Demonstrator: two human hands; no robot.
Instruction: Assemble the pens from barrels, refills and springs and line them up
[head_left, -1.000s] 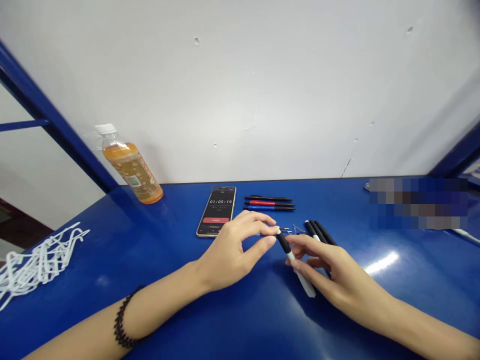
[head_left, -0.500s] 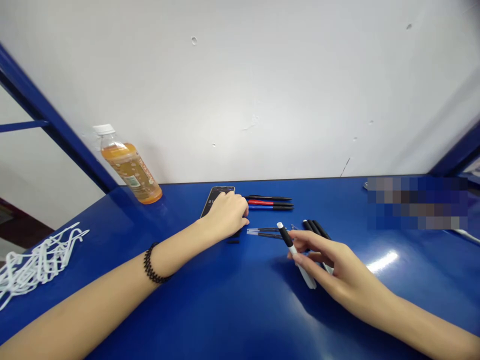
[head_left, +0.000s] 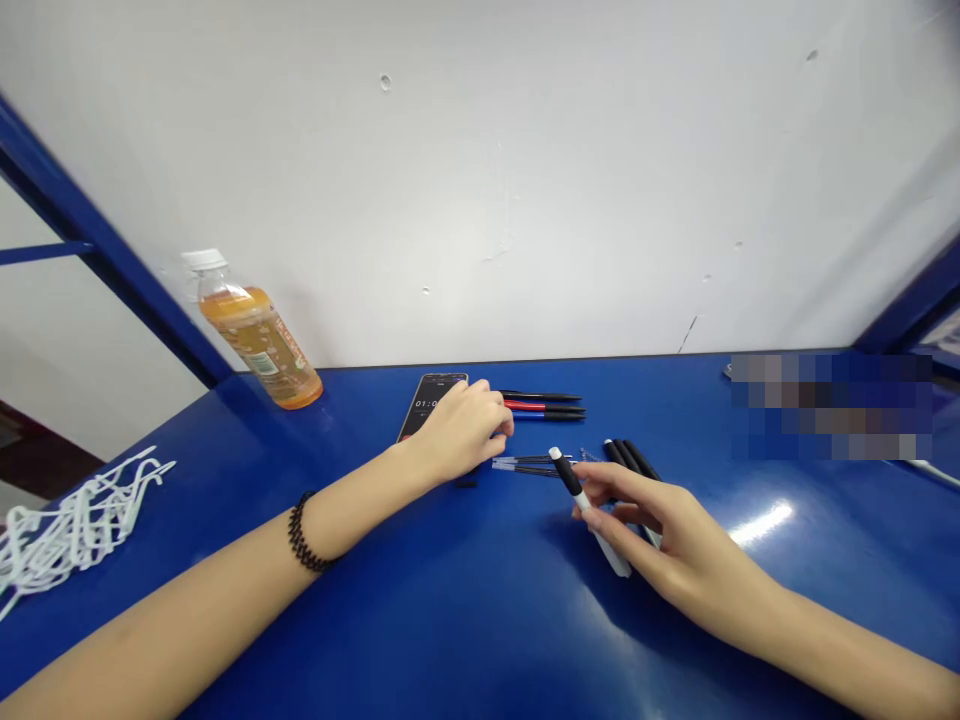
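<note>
My right hand [head_left: 652, 530] pinches a white pen barrel with a black grip and white tip [head_left: 570, 478], tilted with its tip up and away to the left. Partly behind this hand lie several similar black-and-white pens [head_left: 634, 460]. Over the left ends of a black pen [head_left: 551, 396], a red pen [head_left: 525, 405] and a blue pen [head_left: 534, 416] is my left hand [head_left: 469, 430], its fingers bent and the thumb apart from the forefinger. Nothing shows held there, though some fingertips are hidden. Thin ink refills [head_left: 525, 465] lie between the hands.
A phone [head_left: 426, 400] showing a timer lies partly under my left hand, near a small black piece [head_left: 466, 485]. An orange drink bottle [head_left: 262, 345] stands at the back left. White strips [head_left: 82, 530] are heaped at far left. A white wall [head_left: 480, 200] rises behind the blue table [head_left: 450, 620].
My left hand has shifted right, away from the phone and over the pens' ends, uncovering more of the timer. My right hand still holds the pen, almost unmoved.
</note>
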